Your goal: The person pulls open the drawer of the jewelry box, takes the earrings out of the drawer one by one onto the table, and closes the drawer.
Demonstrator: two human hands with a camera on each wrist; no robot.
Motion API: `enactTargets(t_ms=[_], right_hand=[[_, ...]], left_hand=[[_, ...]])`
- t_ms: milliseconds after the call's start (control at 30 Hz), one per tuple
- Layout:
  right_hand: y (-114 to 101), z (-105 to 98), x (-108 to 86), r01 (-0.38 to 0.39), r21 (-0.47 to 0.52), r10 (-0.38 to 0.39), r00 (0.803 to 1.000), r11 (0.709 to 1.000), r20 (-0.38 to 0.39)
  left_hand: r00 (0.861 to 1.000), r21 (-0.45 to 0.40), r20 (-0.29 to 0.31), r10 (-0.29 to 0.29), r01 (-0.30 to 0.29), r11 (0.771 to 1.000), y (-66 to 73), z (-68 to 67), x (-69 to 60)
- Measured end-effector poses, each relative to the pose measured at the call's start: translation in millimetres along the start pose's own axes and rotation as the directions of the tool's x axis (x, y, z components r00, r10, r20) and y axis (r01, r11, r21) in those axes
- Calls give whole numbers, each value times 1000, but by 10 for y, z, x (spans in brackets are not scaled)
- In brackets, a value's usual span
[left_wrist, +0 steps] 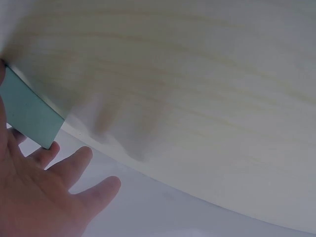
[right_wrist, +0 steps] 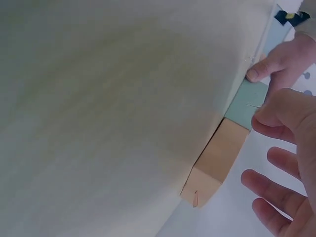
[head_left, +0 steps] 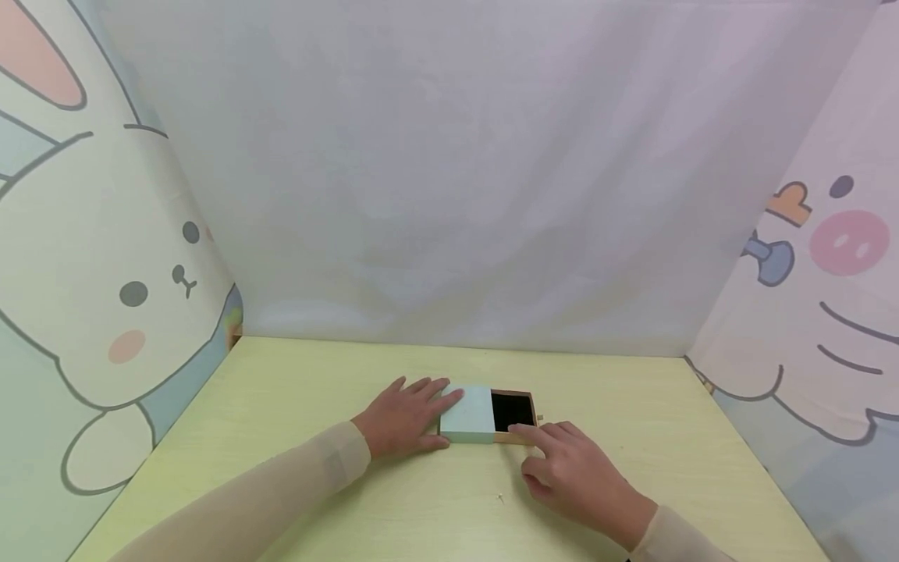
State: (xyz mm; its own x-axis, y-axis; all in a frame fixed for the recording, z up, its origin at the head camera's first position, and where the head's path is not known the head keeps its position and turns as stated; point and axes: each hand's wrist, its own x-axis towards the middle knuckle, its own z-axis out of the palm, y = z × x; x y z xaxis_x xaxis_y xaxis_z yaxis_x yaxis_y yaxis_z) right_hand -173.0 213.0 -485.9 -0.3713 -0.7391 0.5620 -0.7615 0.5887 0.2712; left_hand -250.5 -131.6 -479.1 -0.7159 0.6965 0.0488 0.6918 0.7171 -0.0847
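A small mint-green box sleeve [head_left: 467,411] lies on the table, with a tan drawer [head_left: 515,439] partly slid out of its right side. The drawer is lined in black, and a small tab [head_left: 540,417] sticks out from its right end. My left hand [head_left: 403,421] rests at the sleeve's left end, fingers spread and straight, the index lying over the top and the thumb by the near corner. My right hand [head_left: 572,468] reaches its index finger to the drawer's near edge; the other fingers bend loosely and hold nothing.
A tiny shiny item [head_left: 500,497], too small to identify, lies on the pale wood table [head_left: 295,390] in front of the box. Behind the table hangs a plain light curtain [head_left: 456,195]. Cartoon-printed cloths stand along the left and right sides.
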Motion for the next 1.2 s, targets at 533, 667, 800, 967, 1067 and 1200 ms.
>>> enactTargets(t_ms=[533,667,800,967,1067,1200], right_hand=[[-96,-64,-72,145,-86,-140,988,986,60],[-96,-56,-91,142,-101,-135,988,985,79],[-94,-69,-100,131,-100,-121,987,986,103],[-78,-97,-108,112,-77,-105,990,991,93],[-47,-116,-103,96,-61,-91,993,994,80],[26,-155,-71,64,-58,-59,995,996,76]], left_hand=[[1000,-1,6,-7,7,1000,-19,22,4],[1000,-6,6,-8,8,1000,-17,21,6],[1000,-5,6,-6,6,1000,-12,13,4],[1000,-5,1,1,-1,1000,-8,5,1],[1000,-7,-1,3,-3,1000,-9,4,1],[1000,-14,0,6,-6,1000,-12,14,6]])
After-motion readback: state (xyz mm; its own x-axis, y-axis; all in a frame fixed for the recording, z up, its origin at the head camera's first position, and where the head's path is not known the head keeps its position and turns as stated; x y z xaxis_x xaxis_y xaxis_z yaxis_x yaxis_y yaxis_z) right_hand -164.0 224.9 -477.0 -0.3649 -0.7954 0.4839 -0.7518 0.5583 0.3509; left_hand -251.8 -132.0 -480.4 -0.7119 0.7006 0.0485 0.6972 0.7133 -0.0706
